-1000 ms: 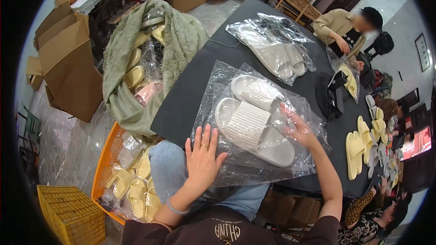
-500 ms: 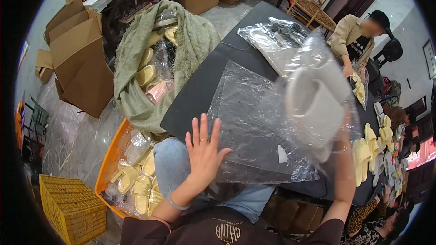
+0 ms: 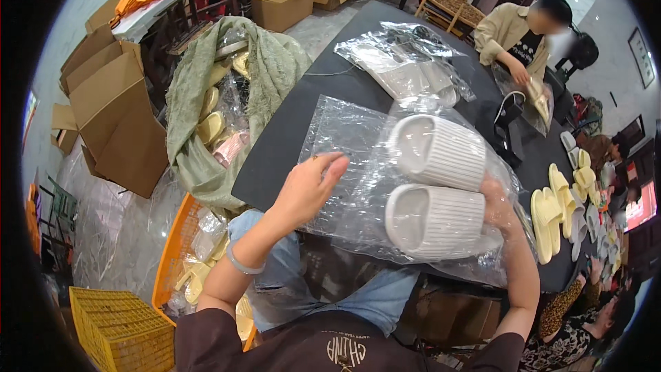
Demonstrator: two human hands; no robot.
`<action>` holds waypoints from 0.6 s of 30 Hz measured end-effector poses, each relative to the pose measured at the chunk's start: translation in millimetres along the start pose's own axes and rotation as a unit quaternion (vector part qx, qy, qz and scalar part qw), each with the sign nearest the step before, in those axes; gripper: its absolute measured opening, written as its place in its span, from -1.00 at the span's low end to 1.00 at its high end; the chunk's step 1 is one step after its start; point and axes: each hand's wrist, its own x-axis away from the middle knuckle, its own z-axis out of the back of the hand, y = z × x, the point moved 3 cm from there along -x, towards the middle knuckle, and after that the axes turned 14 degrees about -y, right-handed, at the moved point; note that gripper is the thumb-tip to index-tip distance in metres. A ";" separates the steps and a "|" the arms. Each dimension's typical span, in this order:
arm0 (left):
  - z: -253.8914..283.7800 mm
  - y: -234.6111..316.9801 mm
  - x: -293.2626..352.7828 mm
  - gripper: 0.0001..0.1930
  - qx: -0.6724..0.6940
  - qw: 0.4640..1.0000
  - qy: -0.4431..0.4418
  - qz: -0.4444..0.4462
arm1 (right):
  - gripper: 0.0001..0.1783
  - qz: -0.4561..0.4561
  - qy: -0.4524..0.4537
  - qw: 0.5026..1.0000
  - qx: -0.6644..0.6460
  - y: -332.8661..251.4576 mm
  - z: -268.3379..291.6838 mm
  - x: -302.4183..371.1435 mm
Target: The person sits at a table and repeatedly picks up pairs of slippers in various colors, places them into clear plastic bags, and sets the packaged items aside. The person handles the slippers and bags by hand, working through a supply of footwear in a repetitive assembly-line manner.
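A pair of light grey slippers point(image 3: 441, 155) with ribbed straps lies side by side above the black table point(image 3: 289, 120), clear plastic around them. My right hand point(image 3: 499, 200) grips the slippers at their toe end; its fingers are partly hidden by them and the film. Flat clear plastic bags point(image 3: 344, 138) spread under and left of the pair. Over the left part of these bags is my left hand point(image 3: 310, 182), open and holding nothing, with its thumb apart and some fingers hidden behind the hand.
More clear packaging point(image 3: 406, 62) lies farther back. Yellow slippers point(image 3: 546, 224) line the table's right edge. A green sack point(image 3: 182, 124) of slippers and an orange basket point(image 3: 172, 255) stand left. Across the table a person point(image 3: 513, 34) handles a bagged yellow slipper.
The grey slippers, blurred and raised before, have come down and turned with their straps facing up. My left hand has rotated sideways and shifted slightly right.
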 end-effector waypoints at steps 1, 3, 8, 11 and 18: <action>-3.6 -2.1 -1.1 -0.53 0.147 0.989 -0.023 -0.001 | -0.56 0.013 -0.002 1.000 -0.003 0.4 -6.9 -8.7; -8.2 10.3 1.0 -0.56 0.214 0.972 -0.080 0.060 | -0.55 0.038 -0.008 0.999 -0.006 1.8 -18.5 -23.9; -3.2 -10.9 1.2 -0.66 0.212 0.974 0.029 0.079 | -0.54 0.070 -0.020 0.997 0.030 4.0 -21.2 -40.6; 6.9 -32.1 2.5 -0.67 0.139 0.982 0.086 0.090 | -0.53 -0.029 0.008 0.993 0.116 43.5 2.9 2.9; -0.1 -33.7 -3.1 -0.66 0.035 0.990 0.057 0.128 | -0.63 -0.276 0.329 0.903 -0.021 123.6 85.8 152.0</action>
